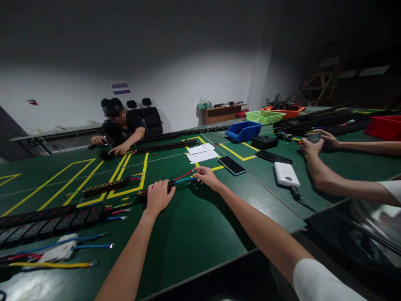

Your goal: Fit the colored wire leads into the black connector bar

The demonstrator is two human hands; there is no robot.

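Note:
My left hand [159, 193] is closed over the end of a long dark strip [142, 194] that lies on the green table. Red, blue and green wires [183, 179] come out of that end toward the right. At their far tips, my right hand [205, 176] pinches the wires between thumb and fingers. Just left of my left hand lies a similar dark strip [108, 187] with short coloured leads. Nearer to me are black socket strips [62, 225] and thick blue leads [92, 246] and a yellow lead [53, 265] with metal ring terminals.
White papers [203, 154], a phone [232, 165], a white power bank [286, 174] with a cable and a blue bin [243, 131] sit beyond my right hand. A co-worker's hands [313, 142] hold a grey object at right. Another person [120, 125] works across the table.

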